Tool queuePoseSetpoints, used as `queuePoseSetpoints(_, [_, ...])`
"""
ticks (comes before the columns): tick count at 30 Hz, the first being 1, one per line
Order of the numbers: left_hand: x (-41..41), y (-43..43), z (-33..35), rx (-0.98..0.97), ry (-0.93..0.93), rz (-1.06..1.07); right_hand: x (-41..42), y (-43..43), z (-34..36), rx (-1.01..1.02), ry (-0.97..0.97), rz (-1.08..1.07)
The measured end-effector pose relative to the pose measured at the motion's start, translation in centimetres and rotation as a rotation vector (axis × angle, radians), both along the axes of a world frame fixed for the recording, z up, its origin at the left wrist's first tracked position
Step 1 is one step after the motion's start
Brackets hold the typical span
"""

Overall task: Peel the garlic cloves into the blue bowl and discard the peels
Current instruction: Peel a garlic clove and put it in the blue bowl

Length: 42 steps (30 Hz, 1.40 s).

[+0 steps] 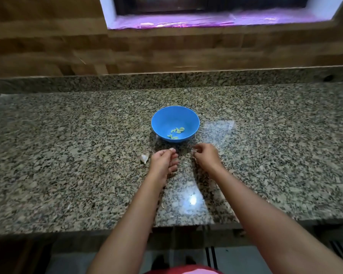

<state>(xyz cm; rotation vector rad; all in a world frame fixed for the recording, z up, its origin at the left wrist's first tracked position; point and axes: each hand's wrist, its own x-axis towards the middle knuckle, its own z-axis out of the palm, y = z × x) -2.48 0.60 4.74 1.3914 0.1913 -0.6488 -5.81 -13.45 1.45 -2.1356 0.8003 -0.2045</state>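
Fingers (pixel 173 161) of the left hand (pixel 162 161) curl tight on a scrap (pixel 172 149), 6 o'clock from the bowl (pixel 162 117). Right hand (pixel 206 155) pinches a second scrap (pixel 194 152).

Counter (pixel 67 155): we see speckled granite across the middle.
Wall (pixel 48 46): brown wood panels at 11 o'clock.
Window (pixel 206 4): at 12 o'clock, its sill (pixel 186 21) glowing purple.
Floor (pixel 246 260): grey tiles at 6 o'clock.
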Motion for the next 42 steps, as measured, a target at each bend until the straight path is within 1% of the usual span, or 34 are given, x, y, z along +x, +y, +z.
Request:
queuePoseSetpoints(4, [1.0, -0.3, -0.5, 0.020, -0.026, -0.013, 0.7, -0.5, -0.7, -0.160, 0.108, 0.077])
queuePoseSetpoints(6, [1.4, -0.4, -0.6, 0.020, -0.029, -0.013, 0.4, -0.2, -0.4, -0.177, 0.111, 0.107])
queuePoseSetpoints(8, [1.8, -0.4, -0.5, 0.019, -0.037, -0.018, -0.2, 0.4, 0.5, -0.136, 0.038, 0.100])
queuePoseSetpoints(11, [2.5, 0.0, -0.4, 0.016, -0.068, -0.036, -0.5, 1.8, 2.8, -0.020, -0.170, 0.054])
queuePoseSetpoints(13, [3.0, 0.1, -0.4, 0.019, -0.081, -0.043, 0.7, 2.3, 4.5, -0.008, -0.273, 0.021])
queuePoseSetpoints(16, [3.9, 0.7, -0.2, 0.014, -0.107, -0.021, 3.3, 2.4, 6.6, -0.016, -0.313, 0.016])
queuePoseSetpoints(19, [4.8, 2.5, -0.3, 0.058, -0.192, 0.035, 4.1, 3.0, 7.1, 0.005, -0.317, 0.019])
queuePoseSetpoints(21, [5.4, 4.1, -0.7, 0.089, -0.281, 0.094, 3.5, 4.1, 6.6, 0.062, -0.366, 0.011])
queuePoseSetpoints(23, [6.2, 5.5, -1.4, 0.148, -0.333, 0.095, 2.8, 5.2, 5.7, 0.151, -0.365, 0.021])
queuePoseSetpoints(25, [6.8, 6.4, -2.2, 0.285, -0.346, -0.010, 2.3, 6.2, 4.7, 0.282, -0.288, 0.055])
queuePoseSetpoints(27, [6.9, 6.7, -3.1, 0.382, -0.329, -0.127, 2.0, 7.0, 3.9, 0.429, -0.168, 0.099])
queuePoseSetpoints(30, [6.8, 6.5, -3.7, 0.494, -0.395, -0.148, 2.0, 7.8, 3.0, 0.575, -0.084, 0.107])
queuePoseSetpoints(31, [6.7, 6.5, -3.7, 0.495, -0.406, -0.137, 2.0, 8.0, 2.7, 0.605, -0.075, 0.095])
queuePoseSetpoints(32, [6.6, 6.4, -3.7, 0.442, -0.392, -0.124, 2.1, 8.2, 2.5, 0.628, -0.068, 0.080])
queuePoseSetpoints(35, [5.6, 6.0, -3.1, 0.161, -0.287, -0.077, 2.1, 8.7, 2.1, 0.691, -0.083, 0.062])
queuePoseSetpoints(39, [4.3, 5.1, -2.1, -0.090, -0.193, -0.024, 1.4, 8.7, 2.3, 0.742, -0.222, -0.009])
queuePoseSetpoints(42, [3.7, 4.5, -1.4, -0.207, -0.148, -0.046, 0.8, 8.2, 2.9, 0.717, -0.277, -0.026])
